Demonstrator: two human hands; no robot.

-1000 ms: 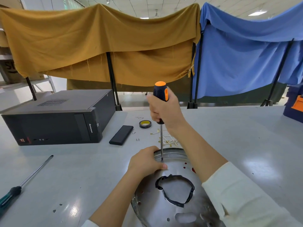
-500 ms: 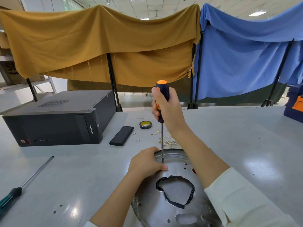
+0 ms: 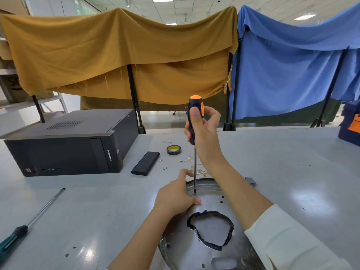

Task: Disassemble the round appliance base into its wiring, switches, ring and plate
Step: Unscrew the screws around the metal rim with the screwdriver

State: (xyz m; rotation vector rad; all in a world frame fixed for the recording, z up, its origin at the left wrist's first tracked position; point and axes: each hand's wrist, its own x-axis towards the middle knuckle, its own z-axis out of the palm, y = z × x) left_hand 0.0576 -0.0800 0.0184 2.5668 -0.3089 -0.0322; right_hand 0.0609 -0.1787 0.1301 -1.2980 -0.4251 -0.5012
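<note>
— Where sat the round appliance base [image 3: 210, 250]?

— Lay flat on the grey table [image 3: 292, 172], at the near edge, shiny metal face up. Showed a large central hole edged with a ragged black ring [image 3: 211, 228], plus a few small holes and two red dots near the far rim.

— And the right hand [image 3: 204, 129]?

— Wrapped round the dark handle of an orange-capped screwdriver [image 3: 194, 121], thumb laid up along the grip. Held the tool upright, shaft straight down, tip planted on the base near its far rim.

— The left hand [image 3: 175, 197]?

— Rested on the far left part of the base, fingers curled over the rim, thumb tip just beside the screwdriver tip. Hard to tell whether gripping the rim or merely pressing on it.

— Anything else on the table?

— Beyond the base, scattered small brass-tipped wire pieces [image 3: 196, 168], a roll of tape [image 3: 174, 150], a flat black block [image 3: 145, 163] and a couple of loose screws. Further left, a black computer case [image 3: 72, 145] on its side. Near left, a second screwdriver [image 3: 29, 221] with a green-and-black handle, lying well apart from the base. Right of the base, a small grey part [image 3: 250, 180]. Behind the table, a mustard cloth [image 3: 116, 55] and a blue cloth [image 3: 292, 65] draped over stands.
</note>
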